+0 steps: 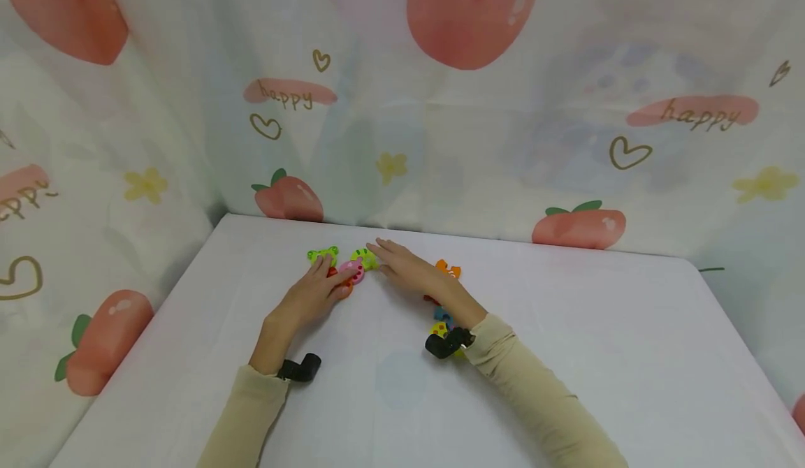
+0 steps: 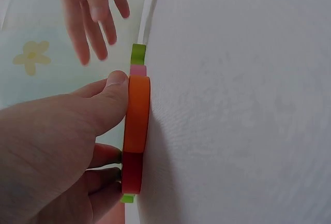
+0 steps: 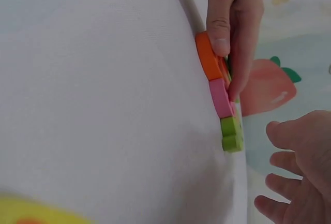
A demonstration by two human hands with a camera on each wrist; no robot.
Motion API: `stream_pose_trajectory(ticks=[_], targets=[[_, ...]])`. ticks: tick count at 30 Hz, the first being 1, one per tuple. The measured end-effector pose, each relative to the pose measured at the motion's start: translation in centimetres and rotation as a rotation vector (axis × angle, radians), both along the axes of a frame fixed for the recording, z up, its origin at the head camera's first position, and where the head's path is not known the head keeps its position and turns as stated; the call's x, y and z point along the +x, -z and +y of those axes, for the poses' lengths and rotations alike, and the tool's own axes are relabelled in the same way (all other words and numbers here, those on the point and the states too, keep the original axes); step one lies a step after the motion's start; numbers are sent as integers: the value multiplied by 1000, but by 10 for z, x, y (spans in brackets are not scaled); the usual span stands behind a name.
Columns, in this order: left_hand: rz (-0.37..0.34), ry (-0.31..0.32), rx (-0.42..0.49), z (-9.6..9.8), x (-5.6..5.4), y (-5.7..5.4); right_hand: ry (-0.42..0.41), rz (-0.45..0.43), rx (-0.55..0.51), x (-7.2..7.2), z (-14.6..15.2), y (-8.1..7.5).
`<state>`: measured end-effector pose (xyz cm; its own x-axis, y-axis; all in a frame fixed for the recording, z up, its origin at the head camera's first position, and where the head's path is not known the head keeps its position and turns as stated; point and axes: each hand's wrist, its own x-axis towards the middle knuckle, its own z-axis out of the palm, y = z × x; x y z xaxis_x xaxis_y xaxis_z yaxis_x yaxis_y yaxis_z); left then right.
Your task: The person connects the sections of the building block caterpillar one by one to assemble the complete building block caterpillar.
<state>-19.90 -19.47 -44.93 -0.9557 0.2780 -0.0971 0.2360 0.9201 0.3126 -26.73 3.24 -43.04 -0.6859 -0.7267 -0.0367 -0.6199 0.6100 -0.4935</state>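
A cluster of small, thick, brightly coloured toy pieces lies flat near the table's back edge. It includes a pink spotted piece (image 1: 353,268), a green striped piece (image 1: 363,258), another green piece (image 1: 323,253), an orange piece (image 2: 138,115) and a red piece (image 2: 132,172). My left hand (image 1: 311,298) rests on the cluster from above, its thumb touching the orange piece and its fingers spread over the others. Beside the green striped piece, my right hand (image 1: 407,271) hovers with fingers extended and nothing held, apart from the pieces in the right wrist view.
Under and beside my right forearm lies a second group: an orange piece (image 1: 449,268), a blue piece (image 1: 443,313) and a yellow spotted piece (image 1: 438,329), partly hidden by the arm. The white table (image 1: 597,349) ends against a printed curtain (image 1: 465,161).
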Motion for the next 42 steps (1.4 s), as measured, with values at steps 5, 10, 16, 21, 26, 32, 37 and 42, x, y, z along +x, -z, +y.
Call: stream_pose_trajectory(ticks=[5, 10, 16, 21, 26, 32, 37, 42], targets=[[5, -9, -19, 1, -1, 1, -42, 60, -16, 17, 33, -13], [24, 3, -13, -1, 0, 1, -67, 107, -3, 43, 71, -18], [3, 4, 3, -2, 1, 0, -37, 104, 0, 68, 110, -8], [7, 4, 3, -2, 1, 1, 44, 92, -1, 77, 131, 2], [23, 8, -4, -3, 0, 3, 104, 118, -39, 81, 143, 4], [5, -8, 1, -2, -1, 4, 108, 125, -66, 84, 149, 2], [-5, -16, -9, -1, -1, 4, 113, 94, -70, 85, 147, 3], [-13, -19, -12, 0, -1, 3, 105, 37, -61, 89, 141, 5]])
